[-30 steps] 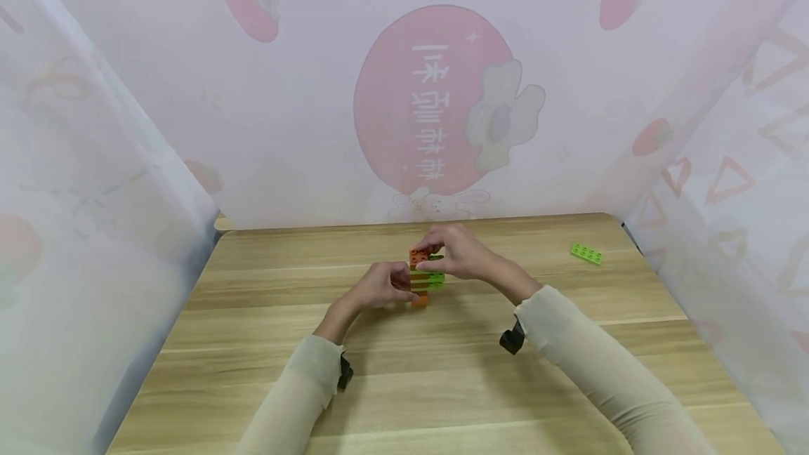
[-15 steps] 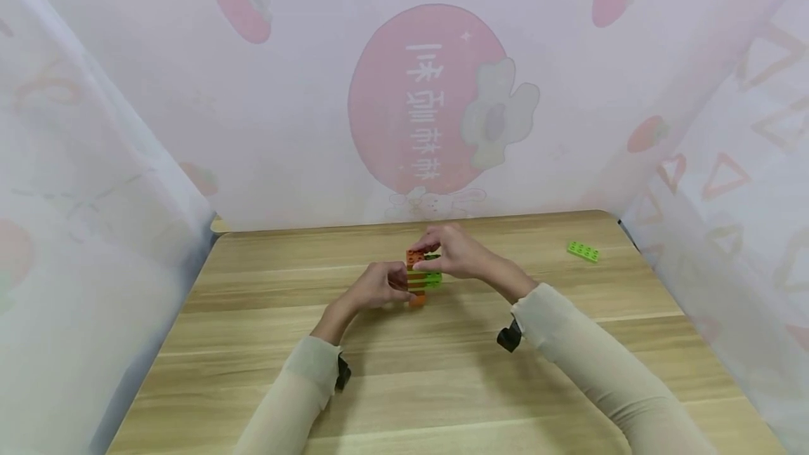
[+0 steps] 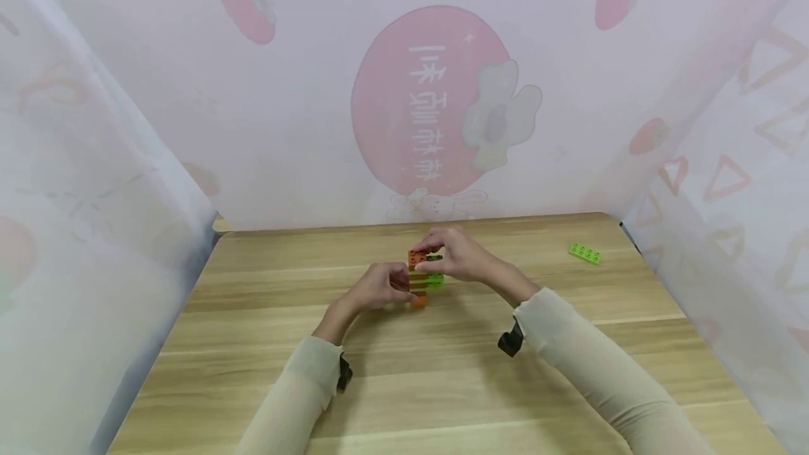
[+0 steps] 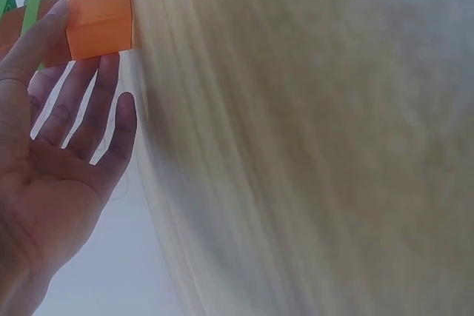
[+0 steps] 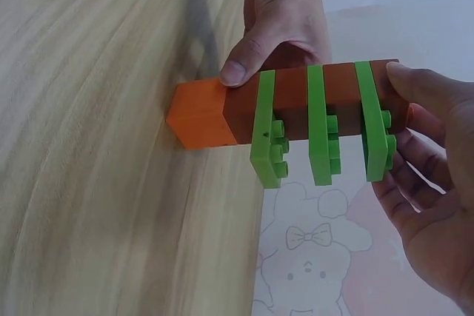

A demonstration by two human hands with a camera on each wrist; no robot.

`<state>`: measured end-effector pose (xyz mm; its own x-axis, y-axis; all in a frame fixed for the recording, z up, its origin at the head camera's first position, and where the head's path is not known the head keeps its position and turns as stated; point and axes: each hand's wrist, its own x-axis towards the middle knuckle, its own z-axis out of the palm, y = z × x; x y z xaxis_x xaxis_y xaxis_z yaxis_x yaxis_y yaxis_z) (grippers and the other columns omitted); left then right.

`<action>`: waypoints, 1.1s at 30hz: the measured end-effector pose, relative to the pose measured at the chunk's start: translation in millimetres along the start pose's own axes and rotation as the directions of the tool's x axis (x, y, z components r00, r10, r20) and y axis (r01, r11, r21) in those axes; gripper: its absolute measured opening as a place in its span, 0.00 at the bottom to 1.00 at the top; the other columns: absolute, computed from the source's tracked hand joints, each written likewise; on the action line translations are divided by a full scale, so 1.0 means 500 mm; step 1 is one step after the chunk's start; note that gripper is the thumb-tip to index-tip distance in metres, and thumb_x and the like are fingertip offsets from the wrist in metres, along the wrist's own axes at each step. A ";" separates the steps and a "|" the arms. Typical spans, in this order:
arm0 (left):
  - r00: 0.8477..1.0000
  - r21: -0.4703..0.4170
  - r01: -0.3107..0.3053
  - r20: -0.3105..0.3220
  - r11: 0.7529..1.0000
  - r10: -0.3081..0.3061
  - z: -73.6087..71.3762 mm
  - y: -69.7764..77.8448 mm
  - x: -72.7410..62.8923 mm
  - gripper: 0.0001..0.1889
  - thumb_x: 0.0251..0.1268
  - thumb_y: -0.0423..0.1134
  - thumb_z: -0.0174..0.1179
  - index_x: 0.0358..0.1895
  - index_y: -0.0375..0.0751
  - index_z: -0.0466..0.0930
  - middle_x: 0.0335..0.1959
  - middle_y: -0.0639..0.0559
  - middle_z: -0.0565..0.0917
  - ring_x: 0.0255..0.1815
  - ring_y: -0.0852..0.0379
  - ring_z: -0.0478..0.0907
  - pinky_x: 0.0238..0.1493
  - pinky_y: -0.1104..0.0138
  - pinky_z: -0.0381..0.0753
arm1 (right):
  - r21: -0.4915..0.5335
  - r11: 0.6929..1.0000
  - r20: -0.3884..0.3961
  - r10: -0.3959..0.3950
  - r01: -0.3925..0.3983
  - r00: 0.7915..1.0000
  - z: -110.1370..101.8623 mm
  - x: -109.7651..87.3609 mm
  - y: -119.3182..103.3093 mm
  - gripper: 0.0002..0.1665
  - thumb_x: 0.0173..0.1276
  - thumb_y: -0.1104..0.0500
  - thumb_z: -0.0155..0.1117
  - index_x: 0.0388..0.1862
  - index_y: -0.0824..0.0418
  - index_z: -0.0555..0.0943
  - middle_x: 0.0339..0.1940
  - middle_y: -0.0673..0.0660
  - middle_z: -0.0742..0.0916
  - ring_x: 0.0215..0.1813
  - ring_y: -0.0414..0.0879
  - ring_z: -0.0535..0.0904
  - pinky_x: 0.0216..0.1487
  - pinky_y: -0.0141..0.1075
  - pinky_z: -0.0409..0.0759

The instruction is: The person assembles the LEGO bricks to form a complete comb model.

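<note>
A tower of toy building bricks (image 5: 289, 105) stands upright on the table, in the middle of the head view. Its bottom brick (image 4: 100, 20) is bright orange, with brown bricks above. Between the brown bricks lie three green plates (image 5: 320, 131), their studded ends jutting out to the right. My left hand (image 3: 381, 285) holds the lower part from the left, thumb on the near face and fingers around the far side. My right hand (image 3: 463, 256) pinches the top brick (image 5: 385, 79) between thumb and fingers, which partly hide it.
A loose lime-green plate (image 3: 584, 253) with studs lies at the right rear of the wooden table (image 3: 404, 385). A printed pale curtain (image 3: 284, 125) hangs behind the back edge, with more pale cloth at both sides.
Both hands keep their hold on the tower, which stays in place. Only the head view shifts slightly.
</note>
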<state>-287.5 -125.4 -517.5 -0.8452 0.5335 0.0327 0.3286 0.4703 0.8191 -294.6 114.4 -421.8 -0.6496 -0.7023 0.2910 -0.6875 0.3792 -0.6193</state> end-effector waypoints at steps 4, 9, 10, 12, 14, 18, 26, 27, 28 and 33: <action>1.000 0.007 0.002 0.002 1.000 -0.002 0.000 0.001 0.001 0.11 0.62 0.37 0.79 0.42 0.44 0.85 0.41 0.52 0.91 0.43 0.58 0.88 0.47 0.61 0.89 | -0.009 1.000 -0.010 0.004 -0.004 1.000 0.003 -0.003 0.003 0.16 0.69 0.60 0.78 0.54 0.62 0.90 0.45 0.53 0.90 0.43 0.41 0.84 0.40 0.36 0.85; 1.000 0.009 0.004 0.013 1.000 -0.004 0.001 0.002 0.007 0.11 0.62 0.37 0.79 0.42 0.45 0.86 0.42 0.53 0.91 0.43 0.59 0.89 0.48 0.62 0.89 | -0.019 1.000 -0.011 0.005 -0.005 1.000 -0.002 -0.006 0.007 0.17 0.69 0.58 0.78 0.54 0.62 0.90 0.47 0.54 0.91 0.46 0.44 0.86 0.46 0.44 0.87; 1.000 0.006 0.004 0.012 1.000 -0.004 0.001 0.002 0.008 0.11 0.62 0.37 0.79 0.42 0.45 0.86 0.42 0.53 0.91 0.43 0.59 0.88 0.48 0.62 0.89 | -0.019 1.000 -0.008 0.006 -0.006 1.000 -0.004 -0.006 0.008 0.17 0.69 0.58 0.78 0.54 0.61 0.90 0.47 0.54 0.91 0.47 0.45 0.86 0.47 0.46 0.87; 1.000 0.002 0.007 0.011 1.000 -0.007 0.002 0.001 0.009 0.11 0.62 0.37 0.79 0.42 0.44 0.86 0.41 0.53 0.91 0.43 0.59 0.88 0.48 0.62 0.88 | -0.027 1.000 -0.001 0.006 -0.006 1.000 -0.008 -0.007 0.010 0.18 0.69 0.57 0.79 0.55 0.61 0.90 0.48 0.54 0.91 0.49 0.45 0.86 0.51 0.47 0.87; 1.000 -0.004 0.007 0.011 1.000 -0.007 0.002 0.000 0.010 0.11 0.62 0.36 0.79 0.43 0.44 0.86 0.41 0.53 0.91 0.43 0.59 0.88 0.48 0.62 0.88 | -0.034 0.999 0.004 0.011 -0.011 1.000 -0.014 -0.008 0.012 0.19 0.69 0.55 0.78 0.55 0.61 0.90 0.49 0.54 0.91 0.50 0.46 0.86 0.53 0.46 0.86; 1.000 -0.009 0.005 0.004 1.000 -0.005 0.002 -0.001 0.011 0.12 0.61 0.35 0.79 0.42 0.42 0.86 0.40 0.52 0.91 0.42 0.58 0.88 0.47 0.62 0.88 | -0.045 0.999 -0.020 0.019 -0.020 1.000 -0.030 -0.016 0.021 0.20 0.69 0.53 0.78 0.56 0.61 0.90 0.52 0.54 0.91 0.54 0.48 0.87 0.56 0.45 0.85; 1.000 -0.008 0.029 -0.008 1.000 -0.029 0.006 -0.002 0.011 0.12 0.59 0.36 0.80 0.41 0.43 0.85 0.39 0.52 0.91 0.41 0.58 0.87 0.47 0.63 0.88 | -0.058 0.997 -0.045 0.047 -0.050 0.998 -0.063 -0.041 0.057 0.20 0.70 0.55 0.78 0.58 0.60 0.89 0.53 0.54 0.91 0.52 0.49 0.86 0.58 0.49 0.85; 1.000 -0.009 0.029 -0.011 1.000 -0.029 0.006 -0.002 0.011 0.12 0.59 0.36 0.80 0.42 0.43 0.85 0.39 0.53 0.91 0.42 0.58 0.87 0.48 0.63 0.88 | -0.060 0.997 -0.045 0.052 -0.055 0.998 -0.066 -0.045 0.061 0.20 0.70 0.55 0.78 0.58 0.60 0.89 0.54 0.54 0.91 0.52 0.48 0.86 0.58 0.49 0.85; 1.000 -0.011 0.029 -0.012 1.000 -0.029 0.007 -0.002 0.012 0.13 0.59 0.36 0.80 0.42 0.43 0.85 0.40 0.53 0.91 0.42 0.58 0.87 0.48 0.63 0.88 | -0.066 0.996 -0.044 0.054 -0.057 0.998 -0.070 -0.049 0.067 0.20 0.70 0.56 0.77 0.59 0.60 0.89 0.54 0.55 0.91 0.52 0.47 0.86 0.58 0.49 0.85; 1.000 -0.008 0.022 -0.018 1.000 -0.022 0.007 0.000 0.012 0.13 0.59 0.37 0.80 0.42 0.43 0.86 0.41 0.52 0.91 0.42 0.58 0.87 0.49 0.61 0.88 | -0.066 0.995 -0.031 0.070 -0.072 0.997 -0.091 -0.067 0.089 0.21 0.70 0.57 0.77 0.60 0.62 0.88 0.56 0.57 0.90 0.53 0.50 0.86 0.59 0.52 0.84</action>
<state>-290.9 -119.8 -519.2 -0.8598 0.5101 0.0246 0.3064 0.4767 0.8239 -318.5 182.3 -425.8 -0.7058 -0.6551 0.2697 -0.6590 0.4673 -0.5894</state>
